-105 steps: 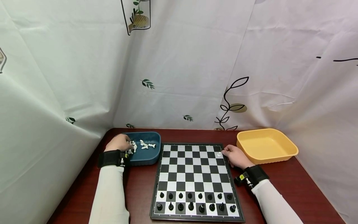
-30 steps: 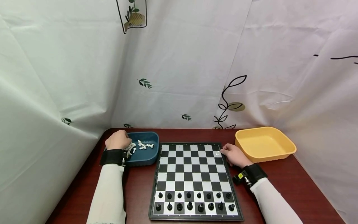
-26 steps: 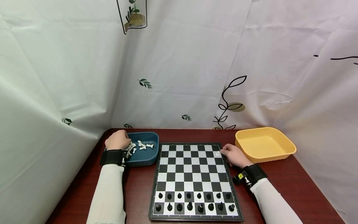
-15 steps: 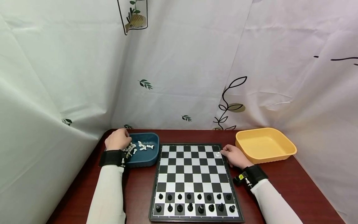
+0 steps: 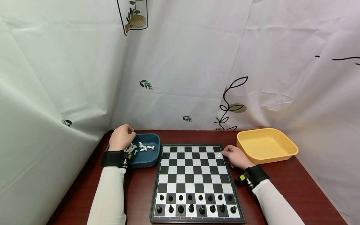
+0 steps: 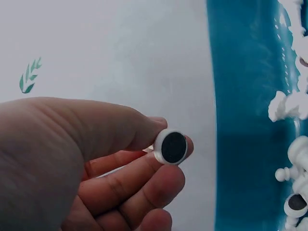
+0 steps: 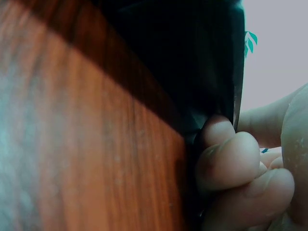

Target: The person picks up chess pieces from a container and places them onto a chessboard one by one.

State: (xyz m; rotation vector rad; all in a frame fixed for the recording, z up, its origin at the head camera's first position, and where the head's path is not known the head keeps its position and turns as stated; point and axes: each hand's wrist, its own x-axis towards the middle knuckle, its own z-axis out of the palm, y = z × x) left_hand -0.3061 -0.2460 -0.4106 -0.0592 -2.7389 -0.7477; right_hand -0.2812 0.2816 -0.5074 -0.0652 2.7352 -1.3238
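Observation:
My left hand [image 5: 121, 137] is just above the left part of the blue tray [image 5: 146, 163]. Between thumb and fingers it pinches a white chess piece [image 6: 166, 147], whose dark round base faces the left wrist camera. Several white chess pieces [image 5: 143, 146] lie loose in the tray. My right hand [image 5: 237, 157] holds the right edge of the chessboard [image 5: 189, 170] near its far corner. Its curled fingers [image 7: 231, 161] press against the board's dark side. A small white piece [image 5: 219, 155] stands on the far right corner square, close to the right fingertips.
Two rows of black chess pieces [image 5: 191, 208] stand on the near side of the board. A yellow tray [image 5: 268, 160] sits right of the board at the back. Patterned white cloth [image 5: 180, 78] hangs behind the dark red table [image 5: 140, 193].
My left hand reached among the white pieces in the blue tray, then rose slightly with one pinched in its fingers. The right hand has stayed at the board's edge.

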